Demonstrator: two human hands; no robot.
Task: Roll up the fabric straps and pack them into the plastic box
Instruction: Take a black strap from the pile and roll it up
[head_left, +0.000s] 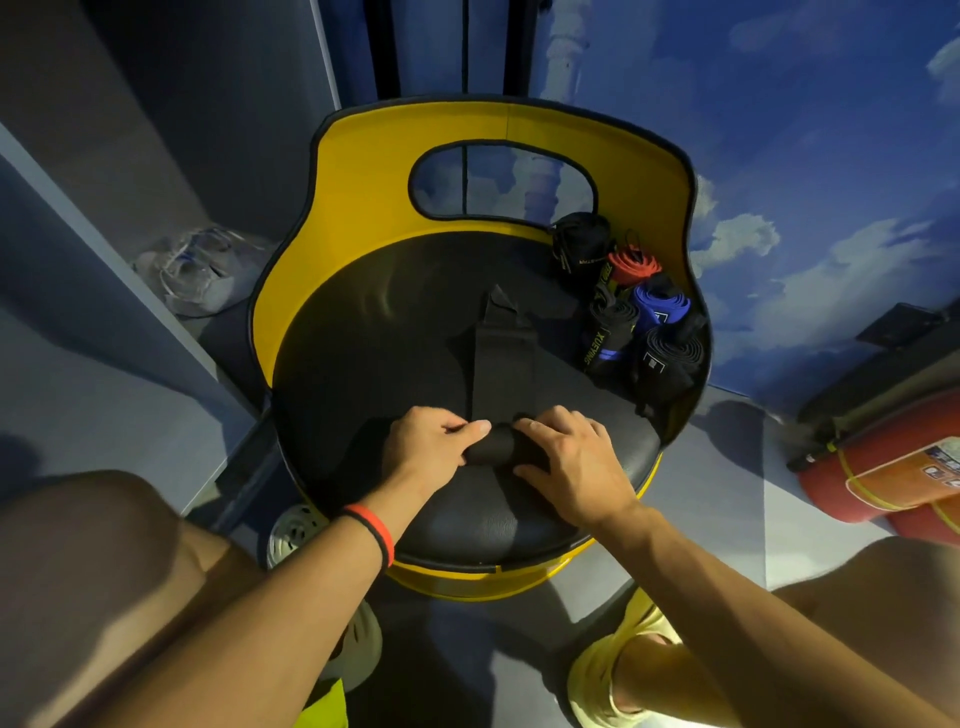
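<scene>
Strap in work: long black fabric strap (496, 353), lying flat along the middle of the round black padded seat (363, 374) of a yellow chair, far end towards the backrest, near end wound into a short thick roll (501, 448) at the front of the seat.
Grip, left hand (431, 441): grasping the left end of the roll, thumb on top, fingers curled at its side.
Grip, right hand (571, 462): laid over the right end of the roll, fingers bent around it.
Finished work: heap of rolled straps (670, 358) at the back right of the seat, against the yellow backrest (363, 171); one red, one blue, the others black, one with yellow letters.
Plastic box: not in view.
Step, as a judgement: rolling in progress, most of the length not yet wound; packing not yet begun.
Handling, as a judgement: light, soft and floppy, with no stiffness of its own; woven surface probably not slippery; not fragile.
Where to hold: at both ends of the roll, thumbs above and fingers around, with even pressure on the two sides.
Risk: roll likely to loosen when released, or to become cone-shaped if one side leads.
Around: red fire extinguisher (883, 478) on the floor at the right; red and black wristband (370, 530) on the left wrist.
</scene>
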